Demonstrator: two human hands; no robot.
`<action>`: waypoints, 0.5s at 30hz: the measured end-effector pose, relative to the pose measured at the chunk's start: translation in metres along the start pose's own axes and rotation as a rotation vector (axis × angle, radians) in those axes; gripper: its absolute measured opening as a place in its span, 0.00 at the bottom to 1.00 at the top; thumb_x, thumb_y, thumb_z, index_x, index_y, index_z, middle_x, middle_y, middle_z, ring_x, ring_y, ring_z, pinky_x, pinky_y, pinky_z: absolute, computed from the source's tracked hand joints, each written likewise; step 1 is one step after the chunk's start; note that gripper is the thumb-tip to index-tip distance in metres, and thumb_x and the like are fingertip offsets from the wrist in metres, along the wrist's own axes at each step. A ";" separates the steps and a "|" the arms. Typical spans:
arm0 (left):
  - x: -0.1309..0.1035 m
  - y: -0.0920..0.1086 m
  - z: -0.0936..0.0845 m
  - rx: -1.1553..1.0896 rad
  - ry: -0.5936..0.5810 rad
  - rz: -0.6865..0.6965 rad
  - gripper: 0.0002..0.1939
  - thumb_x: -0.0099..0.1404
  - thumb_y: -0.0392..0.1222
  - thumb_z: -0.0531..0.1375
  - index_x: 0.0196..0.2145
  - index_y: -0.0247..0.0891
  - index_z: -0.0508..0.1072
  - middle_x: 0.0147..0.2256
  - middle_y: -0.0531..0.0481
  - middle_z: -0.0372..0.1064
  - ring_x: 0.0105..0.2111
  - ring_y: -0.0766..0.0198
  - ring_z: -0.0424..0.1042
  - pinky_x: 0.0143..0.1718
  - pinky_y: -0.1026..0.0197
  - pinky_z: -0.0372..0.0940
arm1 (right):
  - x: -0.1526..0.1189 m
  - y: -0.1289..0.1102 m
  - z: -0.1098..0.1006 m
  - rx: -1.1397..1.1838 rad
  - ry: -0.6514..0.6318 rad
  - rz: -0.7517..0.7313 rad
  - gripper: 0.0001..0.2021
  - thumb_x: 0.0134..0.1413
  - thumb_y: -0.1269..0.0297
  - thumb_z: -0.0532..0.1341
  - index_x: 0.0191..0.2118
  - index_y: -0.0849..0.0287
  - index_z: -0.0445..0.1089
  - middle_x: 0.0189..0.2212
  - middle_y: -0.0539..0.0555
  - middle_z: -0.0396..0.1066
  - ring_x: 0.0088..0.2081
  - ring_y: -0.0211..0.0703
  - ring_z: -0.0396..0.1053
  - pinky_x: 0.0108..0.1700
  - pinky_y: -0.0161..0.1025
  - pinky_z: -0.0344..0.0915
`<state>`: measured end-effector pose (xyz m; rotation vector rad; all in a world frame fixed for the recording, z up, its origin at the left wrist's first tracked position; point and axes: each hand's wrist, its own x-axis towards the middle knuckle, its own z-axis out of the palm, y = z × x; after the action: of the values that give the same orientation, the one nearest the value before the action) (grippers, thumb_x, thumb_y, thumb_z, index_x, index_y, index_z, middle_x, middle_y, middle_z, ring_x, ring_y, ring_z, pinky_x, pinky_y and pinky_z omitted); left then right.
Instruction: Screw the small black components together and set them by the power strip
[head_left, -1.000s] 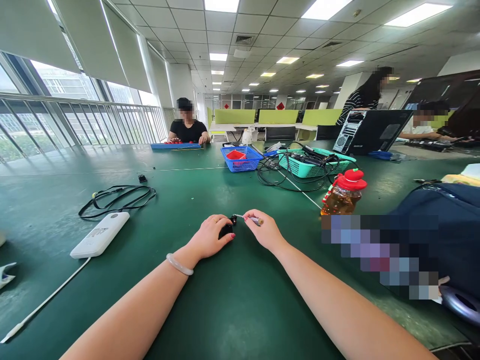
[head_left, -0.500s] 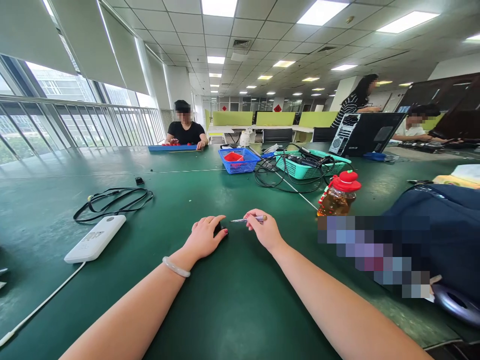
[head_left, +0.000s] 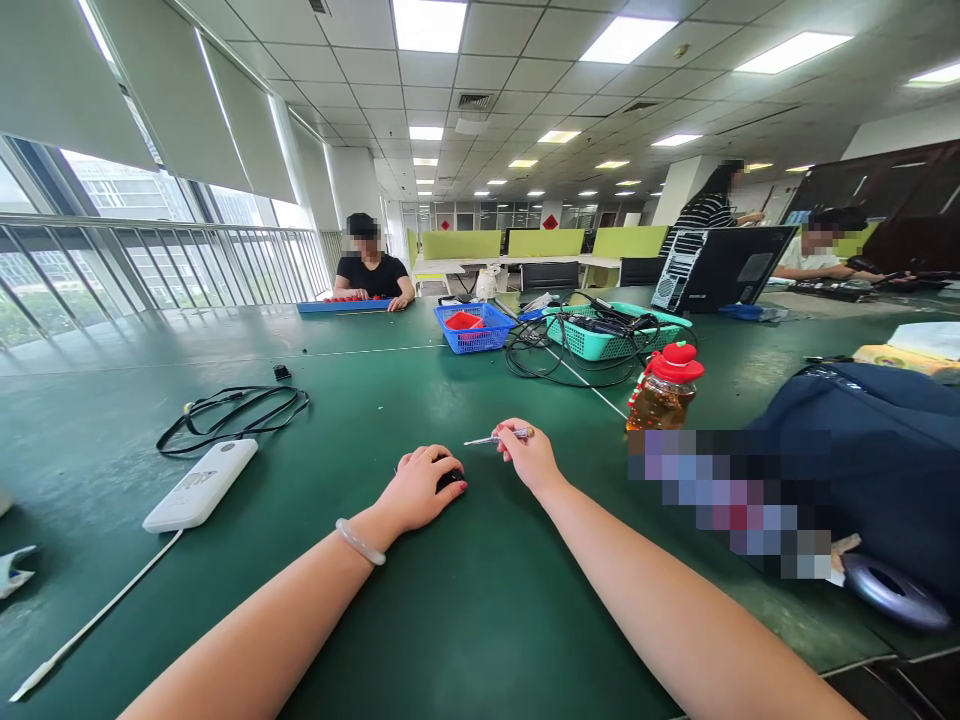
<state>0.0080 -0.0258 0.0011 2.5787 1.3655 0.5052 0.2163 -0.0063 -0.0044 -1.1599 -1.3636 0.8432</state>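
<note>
On the green table (head_left: 480, 600), my left hand (head_left: 424, 487) is closed round a small black object (head_left: 450, 478), mostly hidden beneath the palm and fingers. A pale bracelet (head_left: 360, 542) circles that wrist. My right hand (head_left: 527, 455) pinches a slim screwdriver-like tool (head_left: 480, 441) by its handle. The tool's thin metal tip points left, a little above the black object and apart from it.
A white power bank (head_left: 201, 485) with a cable and a black cord loop (head_left: 232, 415) lie left. Beyond are a blue basket (head_left: 476, 335), a teal basket (head_left: 600, 343) with cables, and a red-lidded bottle (head_left: 664, 390). A dark bag (head_left: 862, 450) lies right. Several people are farther back.
My left hand has shifted slightly right and down with the black object, its fingers more curled over it. The right hand keeps its grip on the tool. The view has shifted slightly.
</note>
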 end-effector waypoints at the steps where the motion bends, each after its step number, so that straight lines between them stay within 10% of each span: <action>1: -0.005 0.002 -0.002 -0.007 -0.006 0.009 0.13 0.64 0.51 0.55 0.42 0.47 0.73 0.48 0.48 0.66 0.51 0.53 0.64 0.55 0.42 0.57 | 0.000 0.000 0.000 0.000 -0.005 -0.002 0.13 0.52 0.54 0.56 0.28 0.58 0.71 0.20 0.48 0.66 0.22 0.36 0.62 0.27 0.35 0.61; 8: -0.083 -0.004 -0.031 -0.020 -0.053 -0.009 0.11 0.64 0.49 0.55 0.42 0.49 0.74 0.51 0.48 0.67 0.52 0.55 0.65 0.57 0.47 0.60 | -0.002 -0.002 0.001 0.016 -0.004 -0.001 0.13 0.51 0.54 0.57 0.28 0.58 0.71 0.20 0.49 0.66 0.21 0.36 0.62 0.25 0.35 0.61; 15: -0.200 -0.100 -0.064 0.136 0.122 -0.290 0.13 0.60 0.55 0.56 0.43 0.60 0.74 0.50 0.58 0.71 0.50 0.52 0.70 0.53 0.48 0.67 | -0.005 -0.005 0.006 0.061 -0.033 0.021 0.12 0.50 0.55 0.56 0.27 0.58 0.70 0.19 0.48 0.66 0.21 0.36 0.62 0.25 0.35 0.60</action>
<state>-0.1969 -0.1346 -0.0129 2.4219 1.8377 0.5443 0.2090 -0.0112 -0.0019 -1.1193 -1.3459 0.9168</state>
